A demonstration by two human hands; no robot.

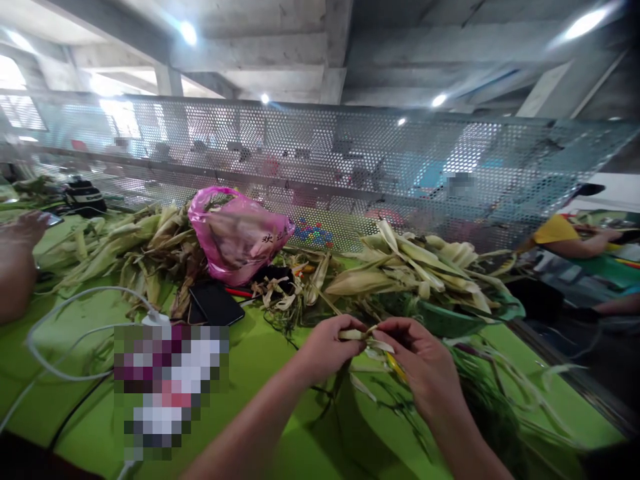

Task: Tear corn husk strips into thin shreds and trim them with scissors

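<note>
My left hand (pixel 327 347) and my right hand (pixel 423 363) meet over the green table (pixel 260 373), both pinched on a small ear of corn in its husk (pixel 367 338). Pale husk strips stick out between the fingers. A bit of yellow shows under my right hand. Torn husk leaves and green stalks (pixel 400 400) lie on the table just below my hands.
A green basin (pixel 450 317) heaped with corn ears stands behind my hands. A pink plastic bag (pixel 237 233), a black phone (pixel 216 303), a white cable (pixel 65 333) and a husk pile (pixel 130 247) lie left. Other people's arms show at the far left (pixel 17 260) and far right (pixel 575 243). A perforated metal screen (pixel 350 167) backs the table.
</note>
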